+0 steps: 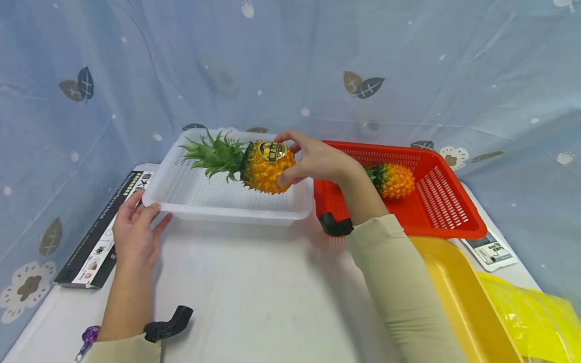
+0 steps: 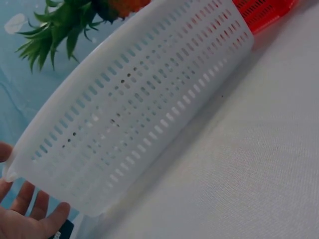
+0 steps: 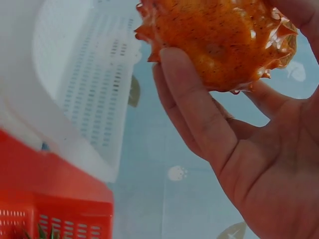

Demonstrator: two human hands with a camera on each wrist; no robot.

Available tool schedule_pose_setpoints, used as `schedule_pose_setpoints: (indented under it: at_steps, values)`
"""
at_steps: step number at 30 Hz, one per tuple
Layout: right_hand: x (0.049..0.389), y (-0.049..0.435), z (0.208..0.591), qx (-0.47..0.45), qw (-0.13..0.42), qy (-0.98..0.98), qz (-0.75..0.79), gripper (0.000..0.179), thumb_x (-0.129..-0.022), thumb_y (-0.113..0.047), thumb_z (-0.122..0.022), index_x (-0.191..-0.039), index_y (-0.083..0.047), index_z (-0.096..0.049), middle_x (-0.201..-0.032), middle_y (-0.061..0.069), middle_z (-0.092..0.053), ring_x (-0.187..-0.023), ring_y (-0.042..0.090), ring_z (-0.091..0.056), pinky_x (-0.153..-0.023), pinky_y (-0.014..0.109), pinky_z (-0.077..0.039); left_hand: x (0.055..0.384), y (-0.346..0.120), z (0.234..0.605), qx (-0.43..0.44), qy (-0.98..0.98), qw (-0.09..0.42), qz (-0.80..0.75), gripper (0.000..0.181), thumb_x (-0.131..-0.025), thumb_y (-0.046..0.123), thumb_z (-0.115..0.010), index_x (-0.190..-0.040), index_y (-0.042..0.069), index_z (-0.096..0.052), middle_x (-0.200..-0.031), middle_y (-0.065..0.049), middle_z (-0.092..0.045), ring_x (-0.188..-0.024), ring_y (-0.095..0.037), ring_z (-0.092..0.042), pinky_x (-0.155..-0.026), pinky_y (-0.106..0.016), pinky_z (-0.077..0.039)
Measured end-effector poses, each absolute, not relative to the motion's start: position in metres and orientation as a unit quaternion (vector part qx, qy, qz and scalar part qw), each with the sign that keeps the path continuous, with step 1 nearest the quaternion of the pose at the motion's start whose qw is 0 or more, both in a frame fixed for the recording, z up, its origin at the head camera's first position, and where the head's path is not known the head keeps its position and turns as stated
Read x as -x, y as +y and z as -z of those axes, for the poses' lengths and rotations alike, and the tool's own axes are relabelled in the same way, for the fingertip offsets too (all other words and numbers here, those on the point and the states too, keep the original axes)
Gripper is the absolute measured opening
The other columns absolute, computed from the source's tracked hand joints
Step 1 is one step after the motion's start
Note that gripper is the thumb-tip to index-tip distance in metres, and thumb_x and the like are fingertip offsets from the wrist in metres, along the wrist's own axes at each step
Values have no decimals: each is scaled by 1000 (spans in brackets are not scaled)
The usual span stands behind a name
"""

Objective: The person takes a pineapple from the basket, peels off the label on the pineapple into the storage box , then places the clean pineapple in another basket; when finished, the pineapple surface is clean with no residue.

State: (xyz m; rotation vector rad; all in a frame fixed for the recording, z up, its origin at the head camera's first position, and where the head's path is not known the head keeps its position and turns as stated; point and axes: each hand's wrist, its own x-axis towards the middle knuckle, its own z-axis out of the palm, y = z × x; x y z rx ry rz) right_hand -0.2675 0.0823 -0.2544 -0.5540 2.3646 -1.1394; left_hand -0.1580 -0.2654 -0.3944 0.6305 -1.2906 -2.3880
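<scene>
My right hand (image 1: 320,159) grips the base end of a small pineapple (image 1: 268,176), holding it sideways over the white slotted basket (image 1: 227,208). Its green crown (image 1: 218,154) points left, and a black-and-gold sticker (image 1: 272,151) shows on its upper side. In the right wrist view, the fingers (image 3: 189,94) press against the orange skin. My left hand (image 1: 136,232) holds the basket's front left corner, with the basket wall between thumb and fingers in the left wrist view. The basket's slotted floor shows below the fruit.
Right of the white basket stands a red basket (image 1: 463,229) with another pineapple (image 1: 397,180) inside, partly hidden by my right arm. A yellow tray (image 1: 454,282) and a bright yellow bag (image 1: 540,317) lie nearer. A long black-and-white box (image 1: 100,242) lies at the left.
</scene>
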Motion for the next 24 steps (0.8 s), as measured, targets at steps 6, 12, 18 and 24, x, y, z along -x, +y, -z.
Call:
schedule_pose_setpoints:
  at_steps: [6, 12, 18, 24]
  values:
    - [256, 89, 253, 213, 213, 871, 388, 78, -78, -33, -85, -145, -39, -45, -149, 1, -42, -121, 22, -56, -99, 48, -55, 157, -265, 395, -216, -451, 179, 847, 60, -95, -3, -70, -147, 20, -51, -136, 2, -60, -122, -17, -62, -74, -29, -64]
    - [245, 97, 253, 204, 204, 876, 385, 78, -77, -35, -85, -144, -37, -46, -146, 1, -44, -116, 22, -60, -96, 44, -57, 158, -265, 395, -216, -452, 178, 847, 62, -94, -3, -71, -149, 20, -51, -136, 2, -59, -124, -18, -60, -73, -28, -64]
    - [238, 107, 254, 204, 196, 877, 388, 80, -76, -35, -85, -145, -34, -45, -145, 3, -46, -126, 23, -50, -95, 45, -57, 158, -266, 395, -214, -455, 175, 847, 63, -94, -1, -71, -149, 20, -51, -138, 2, -59, -125, -18, -60, -73, -28, -64]
    - [229, 117, 252, 212, 189, 877, 389, 80, -76, -35, -86, -144, -33, -45, -142, 4, -46, -117, 25, -54, -90, 44, -58, 158, -266, 395, -213, -447, 172, 852, 64, -93, -2, -73, -149, 20, -51, -138, 3, -59, -126, -19, -60, -73, -29, -65]
